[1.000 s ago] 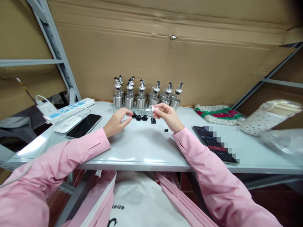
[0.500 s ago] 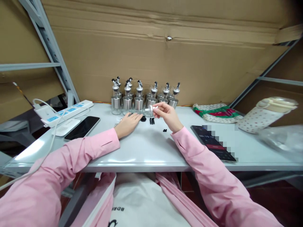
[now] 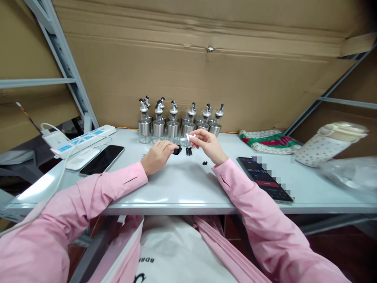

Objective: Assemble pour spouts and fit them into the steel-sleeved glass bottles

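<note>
In my right hand (image 3: 210, 146) is a small white pour spout (image 3: 186, 138), pinched between thumb and fingertips with its narrow end pointing left. My left hand (image 3: 158, 156) has its fingers closed on the edge of a black ribbed stopper (image 3: 178, 149), which is tilted at the tabletop. Just right of the stopper lie several short black pieces (image 3: 189, 151), and two smaller black bits (image 3: 205, 162) sit nearer to me. Behind both hands stand rows of glass and steel oil bottles (image 3: 172, 129) with pourer tops.
To the left are a power strip (image 3: 85, 138) with cables and a dark phone (image 3: 103, 159). On the right lie another phone (image 3: 265, 179), a patterned cloth pouch (image 3: 268, 140), a dotted tumbler (image 3: 325, 146) and a clear plastic bag (image 3: 352, 173). Cardboard (image 3: 188, 70) lines the back.
My left hand has gone from lying flat to curled fingers and has taken hold of the black stopper, tilting it. My right hand still holds the spout in nearly the same place.
</note>
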`<state>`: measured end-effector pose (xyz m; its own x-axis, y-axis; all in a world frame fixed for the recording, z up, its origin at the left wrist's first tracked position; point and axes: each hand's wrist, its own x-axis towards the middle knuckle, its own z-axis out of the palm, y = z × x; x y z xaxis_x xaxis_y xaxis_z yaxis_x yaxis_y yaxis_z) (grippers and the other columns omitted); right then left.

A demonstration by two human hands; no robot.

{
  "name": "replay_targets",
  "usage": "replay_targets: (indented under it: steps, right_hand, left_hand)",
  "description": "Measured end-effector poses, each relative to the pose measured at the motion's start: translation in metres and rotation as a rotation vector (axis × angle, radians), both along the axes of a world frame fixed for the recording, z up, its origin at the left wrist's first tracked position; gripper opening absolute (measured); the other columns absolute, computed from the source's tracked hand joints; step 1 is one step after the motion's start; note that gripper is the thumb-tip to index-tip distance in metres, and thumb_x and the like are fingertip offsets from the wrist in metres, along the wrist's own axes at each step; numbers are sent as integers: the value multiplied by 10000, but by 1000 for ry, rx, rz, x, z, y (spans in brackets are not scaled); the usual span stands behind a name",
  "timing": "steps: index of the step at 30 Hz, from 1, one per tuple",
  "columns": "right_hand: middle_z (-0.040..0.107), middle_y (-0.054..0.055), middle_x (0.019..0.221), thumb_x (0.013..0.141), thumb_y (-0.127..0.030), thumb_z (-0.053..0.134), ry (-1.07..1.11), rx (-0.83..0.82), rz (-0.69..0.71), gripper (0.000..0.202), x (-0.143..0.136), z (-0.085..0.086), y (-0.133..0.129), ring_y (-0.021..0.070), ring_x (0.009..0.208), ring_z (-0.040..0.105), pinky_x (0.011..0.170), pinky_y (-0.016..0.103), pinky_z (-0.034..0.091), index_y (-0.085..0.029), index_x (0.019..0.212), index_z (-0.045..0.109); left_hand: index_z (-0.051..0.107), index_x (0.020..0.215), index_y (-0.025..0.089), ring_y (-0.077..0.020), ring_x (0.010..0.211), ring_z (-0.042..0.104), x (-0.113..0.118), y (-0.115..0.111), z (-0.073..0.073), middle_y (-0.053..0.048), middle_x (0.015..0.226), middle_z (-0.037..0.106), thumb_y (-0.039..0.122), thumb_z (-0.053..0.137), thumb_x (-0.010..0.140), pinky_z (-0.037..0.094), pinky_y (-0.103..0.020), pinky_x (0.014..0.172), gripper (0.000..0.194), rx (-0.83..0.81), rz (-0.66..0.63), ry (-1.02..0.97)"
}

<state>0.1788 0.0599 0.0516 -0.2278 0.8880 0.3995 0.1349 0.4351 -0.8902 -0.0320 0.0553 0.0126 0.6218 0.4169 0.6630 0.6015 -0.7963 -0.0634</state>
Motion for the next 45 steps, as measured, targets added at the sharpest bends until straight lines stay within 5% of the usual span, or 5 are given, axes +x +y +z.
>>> replay_targets:
  steps: [9,27,35,45]
  right_hand:
    - [629,-11,636,711,-343,674,57,-160,354,276,-3,-9,-2,86,556,564,555,220,408,-155,868,547]
    - [657,-17,615,697,-298,712,170,-257,544,250,-4,-12,-3,93,551,608,577,238,483,-156,807,537]
    - [656,-24,617,722,-265,697,167,-276,609,230,-2,-12,-4,78,561,613,575,214,488,-155,819,519]
    - [655,-27,621,725,-255,693,142,-280,685,238,-5,-12,-9,77,580,622,592,228,516,-154,823,501]
  left_hand:
    - [380,1008,227,-153,789,437,1,-6,-3,-29,882,459,77,332,882,409,-289,719,202,351,-269,-261]
    - [351,1137,177,-163,938,450,5,-5,-7,-86,985,437,136,301,914,457,-337,822,233,152,-378,-350]
    - [132,1365,192,-189,1043,511,4,-5,-12,-140,1185,463,251,225,946,450,-376,884,433,-166,-402,-301]
    - [241,1345,150,-205,1077,459,6,-16,-10,-146,1147,460,255,189,945,407,-369,928,417,-97,-453,-271]
